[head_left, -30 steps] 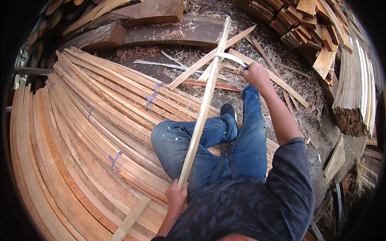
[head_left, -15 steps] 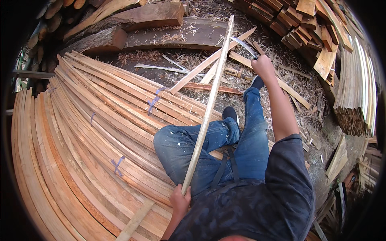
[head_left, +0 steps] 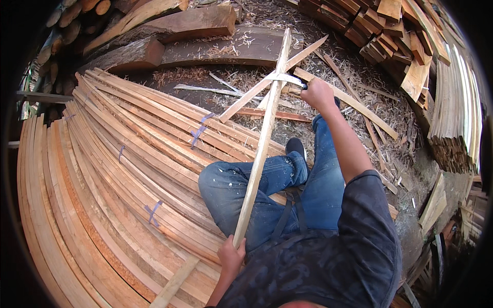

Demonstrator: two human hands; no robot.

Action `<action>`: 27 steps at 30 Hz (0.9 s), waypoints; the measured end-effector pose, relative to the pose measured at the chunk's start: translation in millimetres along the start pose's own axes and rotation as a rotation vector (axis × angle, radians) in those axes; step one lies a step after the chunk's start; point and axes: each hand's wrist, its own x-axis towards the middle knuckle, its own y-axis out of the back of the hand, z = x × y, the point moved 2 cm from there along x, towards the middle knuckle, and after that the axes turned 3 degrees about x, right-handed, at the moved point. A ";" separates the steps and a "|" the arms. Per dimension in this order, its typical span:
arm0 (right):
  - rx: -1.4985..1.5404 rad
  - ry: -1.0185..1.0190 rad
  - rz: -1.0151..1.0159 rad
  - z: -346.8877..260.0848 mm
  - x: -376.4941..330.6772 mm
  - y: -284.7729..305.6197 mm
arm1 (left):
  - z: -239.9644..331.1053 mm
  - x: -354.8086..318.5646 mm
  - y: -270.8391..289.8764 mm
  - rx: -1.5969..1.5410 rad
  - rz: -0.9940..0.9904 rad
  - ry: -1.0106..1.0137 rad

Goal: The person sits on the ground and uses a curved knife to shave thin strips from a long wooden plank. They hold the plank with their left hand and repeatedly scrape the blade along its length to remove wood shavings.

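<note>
My left hand (head_left: 232,254) is closed round the near end of a long, pale wooden stick (head_left: 262,154). The stick slants up and away over my bent left leg. In my right hand (head_left: 318,95) is the handle of a knife with a curved blade (head_left: 286,78). The bright blade lies across the upper part of the stick, apparently against it. Beyond and under the stick's far part, a reddish-brown board (head_left: 246,101) lies slantwise; the two cross near the blade.
Bundles of long battens (head_left: 138,154), tied with purple strips (head_left: 198,134), spread on the left. Thick timbers (head_left: 215,45) lie at the back. Stacked boards (head_left: 454,110) and cut lumber (head_left: 382,31) line the right. Shavings and offcuts (head_left: 367,113) litter the ground.
My right hand has moved down and left, bringing the blade from beside the stick to across it. The stick's far end has dipped slightly and shifted left; my left hand keeps its hold.
</note>
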 end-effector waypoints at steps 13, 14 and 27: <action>0.077 -0.301 0.011 37.4 19.8 8.4 | -10.6 9.8 -1.7 -0.028 -0.075 -0.029; 0.122 -0.327 0.010 43.3 19.0 8.3 | -13.1 11.1 -0.8 -0.053 -0.055 -0.046; 0.132 0.204 -0.027 -46.0 -97.1 -12.5 | -24.6 2.0 -7.3 -0.198 -0.024 -0.033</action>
